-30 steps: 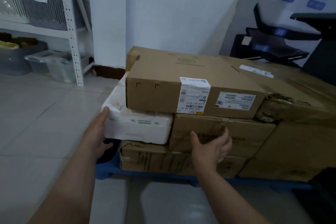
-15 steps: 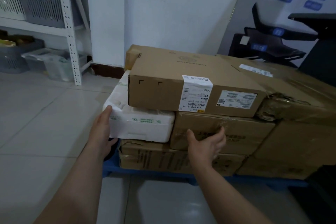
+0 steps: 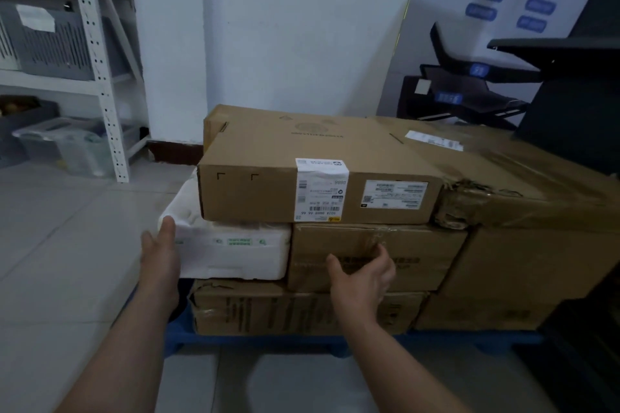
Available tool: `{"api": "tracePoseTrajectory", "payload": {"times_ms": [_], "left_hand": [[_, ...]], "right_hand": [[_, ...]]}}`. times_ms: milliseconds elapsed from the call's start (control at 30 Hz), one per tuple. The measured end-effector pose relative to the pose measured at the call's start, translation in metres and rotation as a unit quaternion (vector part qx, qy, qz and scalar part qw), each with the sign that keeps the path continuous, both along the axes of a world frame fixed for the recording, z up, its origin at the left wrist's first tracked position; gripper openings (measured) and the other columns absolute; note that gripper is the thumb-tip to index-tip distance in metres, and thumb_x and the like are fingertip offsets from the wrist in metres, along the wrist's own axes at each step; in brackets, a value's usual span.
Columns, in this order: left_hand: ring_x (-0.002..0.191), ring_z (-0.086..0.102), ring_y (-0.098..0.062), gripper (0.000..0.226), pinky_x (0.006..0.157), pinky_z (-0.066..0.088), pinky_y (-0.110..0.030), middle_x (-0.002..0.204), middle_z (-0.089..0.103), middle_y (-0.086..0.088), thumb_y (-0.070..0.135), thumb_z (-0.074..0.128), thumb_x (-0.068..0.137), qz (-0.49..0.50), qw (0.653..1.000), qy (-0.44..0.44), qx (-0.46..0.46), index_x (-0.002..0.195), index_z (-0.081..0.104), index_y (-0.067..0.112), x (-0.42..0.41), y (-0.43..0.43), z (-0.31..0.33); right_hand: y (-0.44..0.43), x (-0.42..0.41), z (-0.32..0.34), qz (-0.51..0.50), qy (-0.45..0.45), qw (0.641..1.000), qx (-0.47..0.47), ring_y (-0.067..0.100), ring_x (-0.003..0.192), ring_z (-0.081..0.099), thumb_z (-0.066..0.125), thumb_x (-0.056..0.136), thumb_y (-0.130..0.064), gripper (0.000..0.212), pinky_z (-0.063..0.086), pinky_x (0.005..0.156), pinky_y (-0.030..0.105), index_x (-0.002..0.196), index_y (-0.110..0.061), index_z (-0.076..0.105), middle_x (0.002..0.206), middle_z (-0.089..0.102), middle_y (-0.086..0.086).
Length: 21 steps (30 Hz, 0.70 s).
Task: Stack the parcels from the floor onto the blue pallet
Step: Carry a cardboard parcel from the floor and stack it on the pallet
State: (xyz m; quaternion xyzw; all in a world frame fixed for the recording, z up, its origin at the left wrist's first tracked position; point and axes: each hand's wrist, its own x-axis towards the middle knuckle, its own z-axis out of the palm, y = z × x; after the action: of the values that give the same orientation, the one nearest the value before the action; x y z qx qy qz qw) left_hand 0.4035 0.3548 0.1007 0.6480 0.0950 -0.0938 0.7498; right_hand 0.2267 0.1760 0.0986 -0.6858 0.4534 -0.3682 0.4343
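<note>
White foam parcel (image 3: 235,251) sits 2nd tier on blue pallet (image 3: 174,342) stack, under long labelled carton (image 3: 268,191), beside brown carton (image 3: 419,255). Left grip (image 3: 160,251) open, flat on foam's left end. Right grip (image 3: 362,275) open, fingers loosely curved, in front of brown carton.

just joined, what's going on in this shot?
A person is working at a stack of parcels on the blue pallet. Their left hand lies flat against the left end of a white foam box in the middle layer. The right hand is open in front of the brown carton beside it, and I can't tell whether it touches. A long labelled carton lies across both. It looks like they are squaring up the foam box.
</note>
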Motion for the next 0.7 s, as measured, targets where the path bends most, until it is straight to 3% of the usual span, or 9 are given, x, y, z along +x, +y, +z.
{"api": "tracePoseTrajectory", "payload": {"times_ms": [67, 133, 233, 333, 467, 700], "left_hand": [[0.137, 0.031, -0.036, 0.073, 0.11, 0.03, -0.052, 0.155, 0.025, -0.013, 0.055, 0.04, 0.091, 0.042, 0.994, -0.062, 0.086, 0.152, 0.017, 0.021, -0.008, -0.005, 0.015], [0.141, 0.027, -0.032, 0.072, 0.113, 0.025, -0.048, 0.156, 0.023, -0.012, 0.051, 0.044, 0.093, 0.055, 0.984, -0.127, 0.113, 0.151, 0.02, 0.017, -0.023, -0.011, 0.036], [0.139, 0.032, -0.022, 0.067, 0.109, 0.029, -0.038, 0.154, 0.029, -0.002, 0.047, 0.05, 0.094, 0.004, 0.971, -0.222, 0.084, 0.15, 0.024, 0.022, -0.051, -0.022, 0.068], [0.126, 0.042, -0.016, 0.058, 0.099, 0.035, -0.032, 0.138, 0.042, 0.007, 0.04, 0.052, 0.095, -0.033, 0.966, -0.25, 0.055, 0.147, 0.032, 0.023, -0.067, -0.031, 0.092], [0.131, 0.042, -0.027, 0.058, 0.103, 0.036, -0.041, 0.147, 0.042, -0.005, 0.04, 0.051, 0.095, -0.044, 0.963, -0.245, 0.1, 0.146, 0.032, 0.021, -0.066, -0.039, 0.109], [0.13, 0.042, -0.033, 0.056, 0.099, 0.037, -0.044, 0.144, 0.042, -0.01, 0.041, 0.052, 0.094, -0.025, 0.963, -0.218, 0.155, 0.141, 0.034, 0.016, -0.059, -0.05, 0.107]], "right_hand": [[-0.002, -0.007, 0.01, 0.005, 0.005, 0.999, -0.045, 0.026, 0.142, 0.019, 0.074, 0.081, -0.035, 0.087, 0.027, 0.115, 0.05, 0.147, -0.026, 0.018, 0.153, 0.01, -0.001], [-0.007, -0.014, 0.025, 0.012, 0.009, 0.991, -0.134, 0.023, 0.142, 0.015, 0.072, 0.081, -0.036, 0.083, 0.018, 0.119, 0.046, 0.146, -0.029, 0.021, 0.153, 0.01, -0.003], [-0.025, -0.023, 0.058, 0.033, 0.036, 0.969, -0.244, 0.022, 0.145, -0.001, 0.067, 0.084, -0.041, 0.081, 0.0, 0.115, 0.038, 0.148, -0.034, 0.018, 0.157, -0.002, -0.002], [-0.053, -0.027, 0.086, 0.032, 0.125, 0.93, -0.344, 0.023, 0.146, -0.018, 0.057, 0.089, -0.049, 0.082, -0.009, 0.117, 0.043, 0.152, -0.034, 0.007, 0.159, -0.016, 0.002], [-0.075, -0.026, 0.11, 0.056, 0.241, 0.903, -0.351, 0.027, 0.148, -0.01, 0.049, 0.091, -0.054, 0.068, -0.009, 0.119, 0.049, 0.149, -0.037, 0.018, 0.162, 0.002, 0.006], [-0.074, -0.03, 0.124, 0.076, 0.266, 0.894, -0.353, 0.028, 0.146, 0.006, 0.046, 0.093, -0.054, 0.058, 0.001, 0.118, 0.05, 0.146, -0.038, 0.028, 0.156, 0.02, 0.007]]}}
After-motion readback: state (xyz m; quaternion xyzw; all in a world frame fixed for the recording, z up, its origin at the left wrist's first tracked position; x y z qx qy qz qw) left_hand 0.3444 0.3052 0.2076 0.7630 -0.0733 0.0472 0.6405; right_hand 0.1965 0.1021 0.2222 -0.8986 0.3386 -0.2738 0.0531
